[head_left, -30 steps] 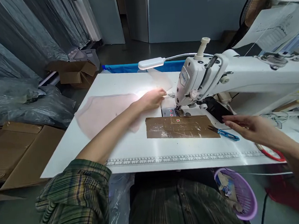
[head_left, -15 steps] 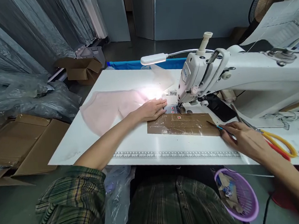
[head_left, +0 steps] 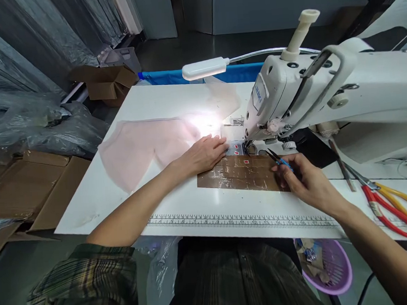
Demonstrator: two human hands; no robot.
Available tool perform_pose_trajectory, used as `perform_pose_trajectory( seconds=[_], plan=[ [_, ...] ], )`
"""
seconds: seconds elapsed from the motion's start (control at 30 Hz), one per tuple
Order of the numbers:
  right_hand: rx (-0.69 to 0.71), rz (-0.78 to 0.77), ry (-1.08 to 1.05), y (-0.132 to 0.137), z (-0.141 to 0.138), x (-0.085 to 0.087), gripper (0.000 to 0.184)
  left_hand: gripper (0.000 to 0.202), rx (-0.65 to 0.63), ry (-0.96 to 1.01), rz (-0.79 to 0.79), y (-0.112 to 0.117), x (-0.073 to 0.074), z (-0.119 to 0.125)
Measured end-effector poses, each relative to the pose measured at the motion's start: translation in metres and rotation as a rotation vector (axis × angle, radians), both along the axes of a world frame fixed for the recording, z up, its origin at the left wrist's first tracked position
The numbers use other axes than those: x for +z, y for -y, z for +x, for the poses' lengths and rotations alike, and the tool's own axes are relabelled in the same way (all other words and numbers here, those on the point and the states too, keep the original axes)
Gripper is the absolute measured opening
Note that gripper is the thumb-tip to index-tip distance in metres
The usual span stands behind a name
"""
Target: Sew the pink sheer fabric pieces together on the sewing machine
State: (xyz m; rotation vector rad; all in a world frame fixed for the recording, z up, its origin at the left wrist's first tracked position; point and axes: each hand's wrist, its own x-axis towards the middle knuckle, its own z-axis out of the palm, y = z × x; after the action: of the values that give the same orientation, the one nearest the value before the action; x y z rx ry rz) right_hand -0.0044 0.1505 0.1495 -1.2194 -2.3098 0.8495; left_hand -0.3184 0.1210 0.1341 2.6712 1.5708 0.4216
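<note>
My left hand [head_left: 208, 153] lies flat with its fingers stretched out, over the edge of a pale pink sheer fabric piece [head_left: 136, 146] just left of the needle area. In my right hand [head_left: 302, 175] is a pair of small thread snips [head_left: 280, 160] with blue on the handles, its dark blades apart and pointing toward the presser foot [head_left: 248, 146]. Beneath both hands runs a strip of brown tape [head_left: 236, 173] stuck on the white table [head_left: 193, 205]. The white sewing machine [head_left: 273, 95] stands at the right, a bright lamp [head_left: 206, 68] beside it.
Large scissors [head_left: 397, 203] with red and yellow handles lie at the right, near a dark flat object [head_left: 314, 148]. A printed ruler [head_left: 244, 220] follows the front edge. Below hangs a purple basket [head_left: 342, 266] with scraps. Cardboard boxes [head_left: 58, 192] stand on the left.
My right hand has moved left and slightly up with the thread snips, closer to the presser foot. My left hand stays on the fabric. The view has shifted a little.
</note>
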Motion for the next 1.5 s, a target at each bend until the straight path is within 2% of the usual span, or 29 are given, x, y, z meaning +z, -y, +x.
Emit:
perform_pose_trajectory(
  seconds=[0.1,0.2,0.33,0.4,0.57,0.83,0.93,1.03,1.13,1.23,1.3,1.37,1.43,1.5],
  plan=[
    [0.052,0.099,0.06,0.003,-0.014,0.0,0.027,0.028,0.046,0.042,0.029,0.005,0.0,0.005],
    [0.099,0.238,0.204,0.006,-0.03,0.0,0.034,0.028,0.058,0.071,0.082,0.007,0.001,0.009],
    [0.111,0.497,0.405,0.008,-0.05,0.001,0.047,0.03,0.042,0.002,0.143,0.008,0.005,0.013],
    [0.079,0.569,0.512,0.008,-0.057,0.001,0.049,0.032,0.043,-0.055,0.164,0.009,0.006,0.015],
    [0.085,0.585,0.66,0.006,-0.069,0.002,0.046,0.033,0.005,-0.142,0.205,0.01,0.005,0.016],
    [0.074,0.541,0.712,0.009,-0.084,0.0,0.045,0.025,0.001,-0.124,0.292,0.01,0.001,0.014],
    [0.074,0.531,0.706,0.01,-0.082,0.001,0.044,0.024,-0.012,-0.106,0.319,0.007,0.004,0.012],
    [0.041,0.587,0.617,0.012,-0.067,0.003,0.046,0.027,-0.106,-0.125,0.382,0.01,0.011,0.018],
    [0.018,0.635,0.454,0.011,-0.041,0.001,0.048,0.027,-0.302,-0.177,0.441,0.03,0.016,0.041],
    [0.034,0.561,0.289,0.007,-0.018,-0.004,0.047,0.021,-0.447,-0.156,0.466,0.069,0.013,0.074],
    [0.027,0.476,0.203,0.004,-0.008,-0.006,0.044,0.015,-0.478,-0.091,0.442,0.098,0.009,0.091],
    [0.003,0.4,0.147,0.001,-0.005,-0.007,0.04,0.025,-0.485,-0.022,0.399,0.119,0.007,0.1],
    [-0.025,0.334,0.115,-0.001,-0.006,-0.007,0.036,0.039,-0.452,0.03,0.358,0.129,0.006,0.1],
    [-0.054,0.262,0.097,-0.001,-0.009,-0.005,0.036,0.044,-0.375,0.069,0.321,0.129,0.007,0.093]
  ],
)
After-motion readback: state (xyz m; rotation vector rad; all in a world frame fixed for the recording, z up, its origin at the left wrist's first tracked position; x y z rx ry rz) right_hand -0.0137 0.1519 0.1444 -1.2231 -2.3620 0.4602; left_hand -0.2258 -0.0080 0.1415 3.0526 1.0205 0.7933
